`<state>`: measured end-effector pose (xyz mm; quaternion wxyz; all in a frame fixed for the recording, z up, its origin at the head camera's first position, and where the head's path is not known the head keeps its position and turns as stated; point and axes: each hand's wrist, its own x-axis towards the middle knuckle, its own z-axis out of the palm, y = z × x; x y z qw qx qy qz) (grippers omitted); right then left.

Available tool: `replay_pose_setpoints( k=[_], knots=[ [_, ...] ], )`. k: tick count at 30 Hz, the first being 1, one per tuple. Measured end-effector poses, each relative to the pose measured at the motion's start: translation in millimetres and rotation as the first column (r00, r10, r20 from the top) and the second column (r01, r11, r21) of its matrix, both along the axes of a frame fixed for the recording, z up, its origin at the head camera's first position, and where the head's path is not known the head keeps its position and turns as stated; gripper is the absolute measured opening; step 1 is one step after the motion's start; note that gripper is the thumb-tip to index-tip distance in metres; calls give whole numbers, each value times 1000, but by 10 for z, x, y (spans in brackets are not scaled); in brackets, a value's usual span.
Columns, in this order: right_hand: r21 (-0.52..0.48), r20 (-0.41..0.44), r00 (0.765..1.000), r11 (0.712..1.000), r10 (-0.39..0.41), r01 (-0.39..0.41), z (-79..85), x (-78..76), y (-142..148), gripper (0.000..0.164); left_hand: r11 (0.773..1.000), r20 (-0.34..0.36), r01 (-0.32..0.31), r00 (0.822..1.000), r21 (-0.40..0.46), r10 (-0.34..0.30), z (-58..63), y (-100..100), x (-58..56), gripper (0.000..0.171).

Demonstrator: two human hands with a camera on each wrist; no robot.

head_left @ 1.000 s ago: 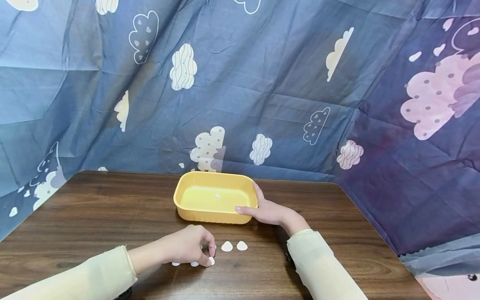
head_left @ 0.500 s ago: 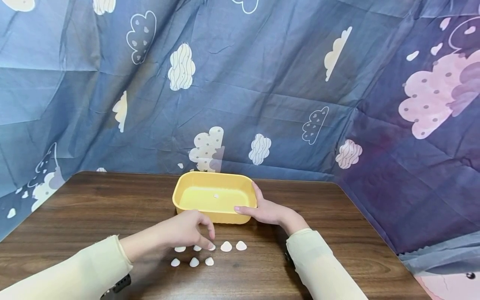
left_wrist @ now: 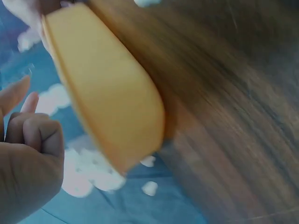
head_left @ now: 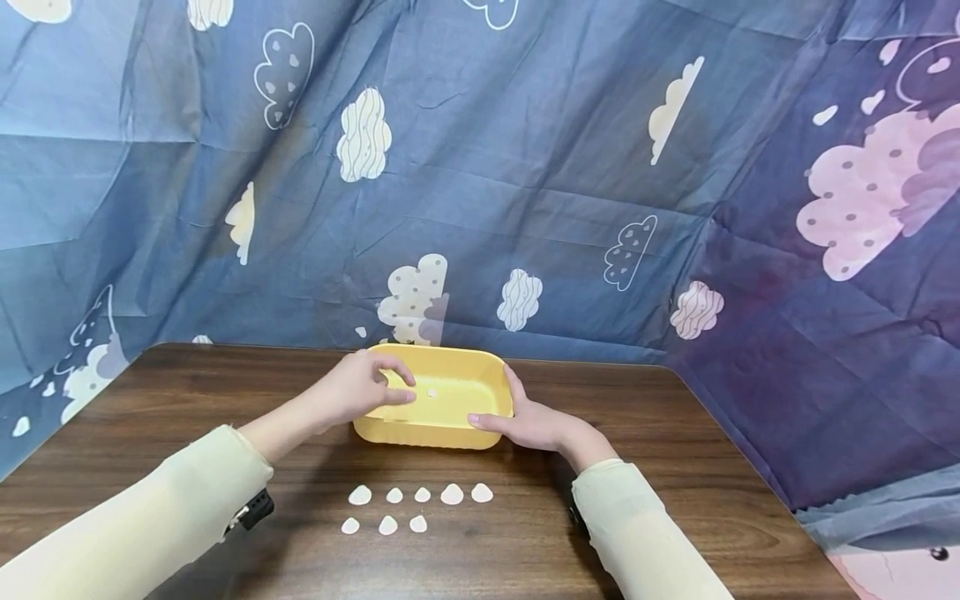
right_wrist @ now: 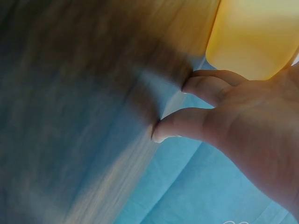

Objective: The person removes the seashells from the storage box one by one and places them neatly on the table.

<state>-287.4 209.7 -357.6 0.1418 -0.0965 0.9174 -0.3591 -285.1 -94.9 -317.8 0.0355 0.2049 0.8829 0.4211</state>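
Note:
The yellow plastic tub (head_left: 427, 435) stands toward the back of the table, with one small white shell (head_left: 431, 393) on its floor. Over the tub's left end reaches my left hand (head_left: 360, 392), thumb and index finger apart with nothing visible between them; its other fingers (left_wrist: 44, 135) fold inward in the left wrist view. My right hand (head_left: 528, 419) holds the tub's right end, its thumb over the front rim. In the right wrist view, several of its fingertips (right_wrist: 161, 133) rest on the table. In front of the tub lie two rows of white fan-shaped shells (head_left: 452, 494).
The brown wood-grain table (head_left: 600, 392) ends at a blue cloth backdrop (head_left: 465, 208) printed with clouds. At the lower right, a grey and pink cloth (head_left: 900, 533) hangs beside the table edge. A dark band (head_left: 251, 510) shows under the left wrist.
My left hand has left the front-row shell it was touching, passed over the back row and moved up to the tub's left end. My right hand stays on the tub.

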Motion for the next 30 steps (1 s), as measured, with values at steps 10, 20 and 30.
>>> replay_pose_setpoints(
  k=[10,20,30],
  knots=[
    [-39,4,1000,999,10,-10,-6,-20,13,126,993,21,-95,995,65,94,-212,41,-378,31],
    [-24,9,1000,1000,2,-2,6,-18,37,126,987,48,57,998,-151,-50,41,330,-680,40],
    [-18,10,1000,1000,1,-1,-3,-11,19,126,974,127,99,989,-204,-74,-75,471,-900,37]
  ],
)
